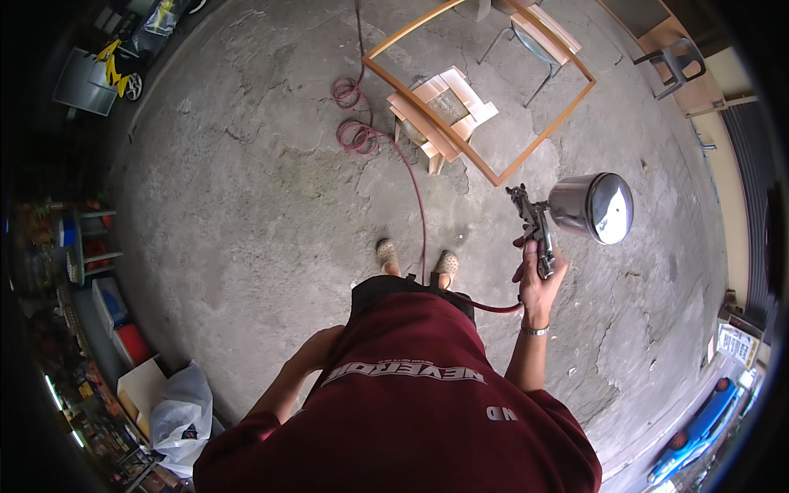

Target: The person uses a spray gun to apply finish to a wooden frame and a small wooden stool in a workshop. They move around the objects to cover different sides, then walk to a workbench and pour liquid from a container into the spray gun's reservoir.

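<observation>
My right hand is wrapped round the handle of a metal spray gun, held out in front of me to the right. A shiny round metal cup is fixed to the gun's right side. From below the hand, a dark red air hose runs back towards my waist. Beyond the gun's nozzle, apart from it, a large orange-brown wooden frame is propped over supports. My left hand rests at my left hip, its fingers hidden by my shirt.
Under the frame stand a small stool topped with cardboard pieces and a metal-legged stool. Coiled red hose lies on the concrete floor. A grey chair is far right; bins and a plastic bag line the left.
</observation>
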A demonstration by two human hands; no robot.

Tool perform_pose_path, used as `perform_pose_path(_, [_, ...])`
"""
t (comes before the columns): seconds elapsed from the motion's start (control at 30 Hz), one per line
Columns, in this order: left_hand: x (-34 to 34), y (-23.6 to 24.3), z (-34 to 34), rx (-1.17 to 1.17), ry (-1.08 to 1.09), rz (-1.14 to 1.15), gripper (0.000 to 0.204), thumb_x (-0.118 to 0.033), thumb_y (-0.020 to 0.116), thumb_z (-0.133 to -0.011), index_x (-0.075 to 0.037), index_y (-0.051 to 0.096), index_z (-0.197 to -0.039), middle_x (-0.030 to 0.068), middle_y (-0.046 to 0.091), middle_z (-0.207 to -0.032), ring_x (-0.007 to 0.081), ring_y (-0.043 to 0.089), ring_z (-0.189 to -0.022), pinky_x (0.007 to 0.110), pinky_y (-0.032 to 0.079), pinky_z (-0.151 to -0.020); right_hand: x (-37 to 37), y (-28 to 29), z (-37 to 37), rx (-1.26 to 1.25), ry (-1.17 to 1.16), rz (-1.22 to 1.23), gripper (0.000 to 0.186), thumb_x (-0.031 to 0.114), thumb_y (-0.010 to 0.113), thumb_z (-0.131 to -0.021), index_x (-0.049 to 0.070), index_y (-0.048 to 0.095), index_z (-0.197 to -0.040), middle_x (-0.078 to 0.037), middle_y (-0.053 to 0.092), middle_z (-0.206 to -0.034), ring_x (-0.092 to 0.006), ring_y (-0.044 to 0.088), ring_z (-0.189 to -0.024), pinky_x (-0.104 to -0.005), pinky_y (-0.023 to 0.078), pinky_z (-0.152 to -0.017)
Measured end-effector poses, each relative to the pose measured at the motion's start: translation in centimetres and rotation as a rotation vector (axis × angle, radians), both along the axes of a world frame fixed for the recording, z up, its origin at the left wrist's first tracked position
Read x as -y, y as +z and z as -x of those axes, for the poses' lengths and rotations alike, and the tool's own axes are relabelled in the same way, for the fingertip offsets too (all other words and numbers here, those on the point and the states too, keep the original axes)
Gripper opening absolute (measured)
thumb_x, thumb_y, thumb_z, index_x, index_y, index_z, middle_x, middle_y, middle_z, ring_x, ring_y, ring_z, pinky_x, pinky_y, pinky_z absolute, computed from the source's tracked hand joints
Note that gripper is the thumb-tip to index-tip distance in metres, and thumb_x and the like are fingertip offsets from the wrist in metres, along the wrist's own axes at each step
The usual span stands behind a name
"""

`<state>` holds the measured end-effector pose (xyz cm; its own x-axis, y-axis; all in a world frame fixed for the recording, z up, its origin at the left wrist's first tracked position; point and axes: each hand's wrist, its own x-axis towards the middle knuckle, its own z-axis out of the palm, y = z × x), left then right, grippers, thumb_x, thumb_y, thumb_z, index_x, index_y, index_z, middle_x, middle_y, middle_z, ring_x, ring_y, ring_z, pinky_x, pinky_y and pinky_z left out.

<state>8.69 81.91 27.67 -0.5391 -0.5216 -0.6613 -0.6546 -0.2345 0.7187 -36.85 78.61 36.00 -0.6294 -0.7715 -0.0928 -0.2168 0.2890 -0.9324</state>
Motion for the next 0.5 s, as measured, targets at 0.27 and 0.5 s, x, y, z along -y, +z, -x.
perform_pose_path(0.27, [-0.1,3.7,1.7,0.159,-0.224,0.076,0.029,-0.020,0.074,-0.084,-0.006,0.068,-0.108,0.0175,0.073,-0.102,0.0406,0.070,-0.099,0.045,0.055,-0.083,-1.6,0.4,0.3,0.033,-0.046,0.117,0.031,0.028,0.064,-0.103,-0.001,0.069,-0.094,0.001,0.056,-0.061,-0.0071,0.053,-0.045,-0.0257,0.039,-0.043])
perform_pose_path(0.5, [1.8,3.3,1.5,0.137,-0.445,-0.156,0.035,-0.012,0.079,-0.080,-0.007,0.074,-0.114,0.0129,0.076,-0.110,0.0261,0.074,-0.102,0.039,0.057,-0.087,-4.4,0.1,2.5,0.094,-0.071,0.126,0.029,0.028,0.068,-0.100,-0.001,0.071,-0.099,0.000,0.060,-0.065,-0.0066,0.053,-0.050,-0.0252,0.039,-0.046])
